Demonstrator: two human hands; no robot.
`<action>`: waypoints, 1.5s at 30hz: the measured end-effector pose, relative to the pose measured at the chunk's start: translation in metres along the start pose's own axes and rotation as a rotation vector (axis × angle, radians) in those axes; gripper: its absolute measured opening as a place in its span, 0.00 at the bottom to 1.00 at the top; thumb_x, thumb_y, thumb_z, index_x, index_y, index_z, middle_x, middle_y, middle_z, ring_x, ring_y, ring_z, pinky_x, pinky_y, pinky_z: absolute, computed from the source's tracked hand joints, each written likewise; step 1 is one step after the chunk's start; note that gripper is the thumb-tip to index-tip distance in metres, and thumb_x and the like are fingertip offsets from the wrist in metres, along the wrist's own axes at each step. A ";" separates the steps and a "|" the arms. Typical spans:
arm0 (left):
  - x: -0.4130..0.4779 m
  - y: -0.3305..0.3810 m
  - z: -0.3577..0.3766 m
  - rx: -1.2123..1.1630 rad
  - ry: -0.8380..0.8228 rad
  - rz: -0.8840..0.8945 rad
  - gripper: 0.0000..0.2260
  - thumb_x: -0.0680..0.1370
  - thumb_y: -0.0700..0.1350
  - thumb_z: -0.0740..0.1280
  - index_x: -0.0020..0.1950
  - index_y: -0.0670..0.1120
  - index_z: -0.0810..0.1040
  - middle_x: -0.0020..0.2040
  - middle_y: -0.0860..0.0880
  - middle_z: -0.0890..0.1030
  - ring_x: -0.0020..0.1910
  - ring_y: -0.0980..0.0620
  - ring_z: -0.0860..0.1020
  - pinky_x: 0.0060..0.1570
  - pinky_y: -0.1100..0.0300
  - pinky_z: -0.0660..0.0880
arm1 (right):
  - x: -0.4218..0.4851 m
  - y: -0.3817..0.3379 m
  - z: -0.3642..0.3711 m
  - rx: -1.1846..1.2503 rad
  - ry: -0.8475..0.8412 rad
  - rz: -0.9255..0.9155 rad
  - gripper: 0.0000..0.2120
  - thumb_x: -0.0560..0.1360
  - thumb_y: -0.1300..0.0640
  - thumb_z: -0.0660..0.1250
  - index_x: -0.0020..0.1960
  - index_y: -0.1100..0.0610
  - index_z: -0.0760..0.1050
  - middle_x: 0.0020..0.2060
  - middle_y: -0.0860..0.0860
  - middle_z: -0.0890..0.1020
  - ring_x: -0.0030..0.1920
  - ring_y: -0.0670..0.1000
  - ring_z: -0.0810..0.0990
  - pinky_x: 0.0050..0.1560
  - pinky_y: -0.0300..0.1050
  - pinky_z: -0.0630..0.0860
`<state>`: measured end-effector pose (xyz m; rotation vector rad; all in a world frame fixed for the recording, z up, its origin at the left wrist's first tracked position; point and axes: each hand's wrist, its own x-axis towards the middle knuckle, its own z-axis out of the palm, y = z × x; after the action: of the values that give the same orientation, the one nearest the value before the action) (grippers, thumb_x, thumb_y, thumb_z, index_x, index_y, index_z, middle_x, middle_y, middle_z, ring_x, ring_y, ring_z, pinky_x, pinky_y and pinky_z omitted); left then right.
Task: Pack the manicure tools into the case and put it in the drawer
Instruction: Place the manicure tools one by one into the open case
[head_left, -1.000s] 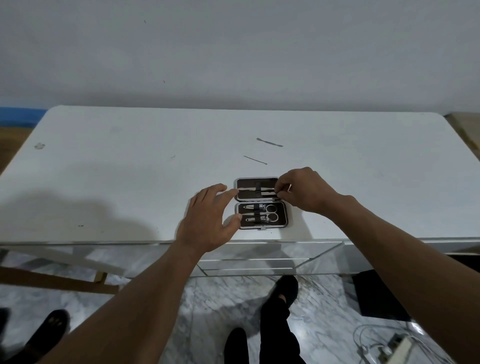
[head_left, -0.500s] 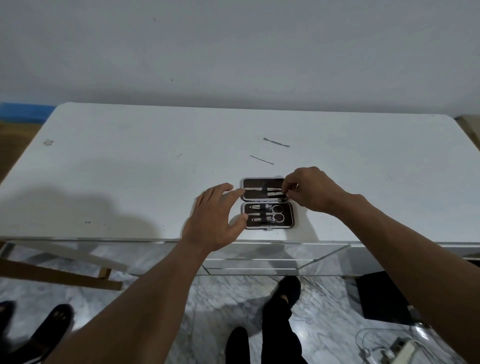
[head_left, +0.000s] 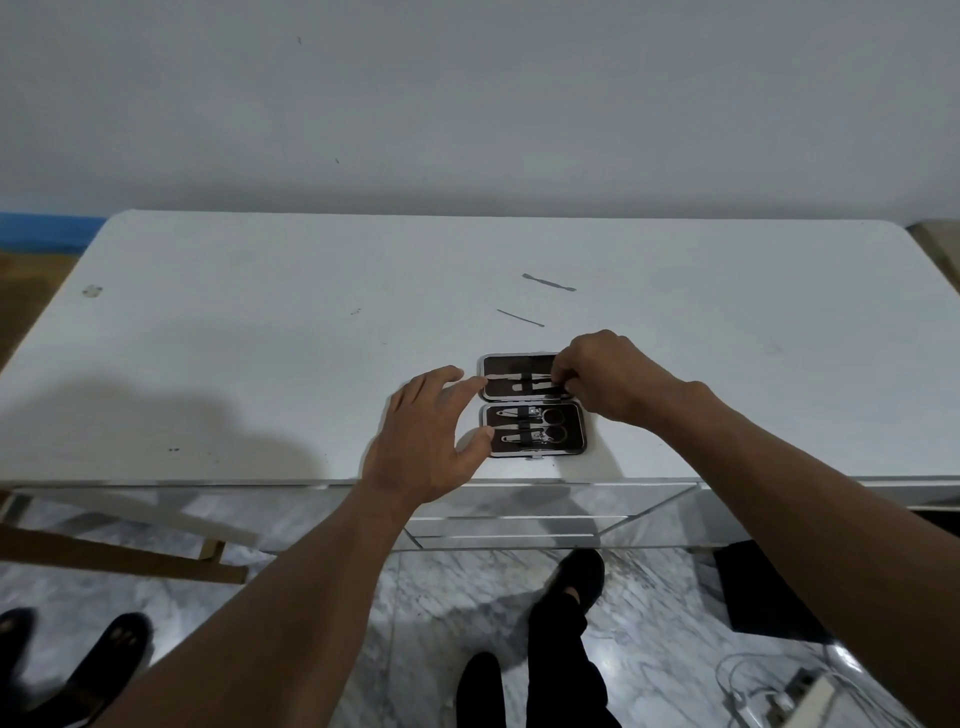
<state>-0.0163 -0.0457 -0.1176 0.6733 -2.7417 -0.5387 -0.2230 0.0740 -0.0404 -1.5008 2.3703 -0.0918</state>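
A small dark manicure case lies open on the white table near its front edge. Its near half holds scissors, clippers and slim tools under a strap. In the far half lie two thin metal tools. My right hand pinches the right end of one of those tools at the far half's right side. My left hand rests with spread fingers against the case's left edge. Two loose metal tools lie farther back: a thin pick and a flat-ended pusher.
A mirrored drawer front sits under the table edge, below the case. The wall rises behind the table. On the marble floor are my feet, a wooden frame at left, a dark mat and cables at right.
My right hand's fingers have shifted slightly left and lower onto the tool in the far half of the case. My left hand stays at the case's left edge.
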 end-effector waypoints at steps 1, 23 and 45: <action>0.000 0.000 0.000 0.000 0.000 0.000 0.25 0.74 0.58 0.62 0.70 0.52 0.70 0.68 0.48 0.72 0.68 0.47 0.69 0.66 0.47 0.68 | 0.000 -0.001 0.000 -0.014 0.010 -0.003 0.14 0.74 0.66 0.63 0.53 0.54 0.82 0.51 0.54 0.84 0.52 0.58 0.80 0.46 0.42 0.71; 0.000 0.003 -0.003 -0.007 0.009 -0.004 0.25 0.74 0.58 0.61 0.69 0.53 0.70 0.67 0.49 0.72 0.67 0.48 0.70 0.64 0.47 0.68 | 0.011 -0.021 0.004 0.054 0.008 -0.039 0.11 0.73 0.65 0.63 0.50 0.56 0.80 0.45 0.56 0.83 0.47 0.59 0.79 0.46 0.47 0.76; 0.000 0.004 -0.005 -0.006 -0.004 -0.006 0.25 0.74 0.58 0.60 0.69 0.52 0.71 0.67 0.48 0.73 0.67 0.47 0.70 0.65 0.46 0.68 | 0.004 -0.011 0.003 -0.044 0.046 -0.067 0.10 0.76 0.62 0.63 0.50 0.58 0.83 0.49 0.56 0.83 0.50 0.58 0.79 0.47 0.46 0.72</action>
<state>-0.0165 -0.0441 -0.1117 0.6802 -2.7413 -0.5498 -0.2138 0.0661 -0.0419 -1.6159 2.3720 -0.0920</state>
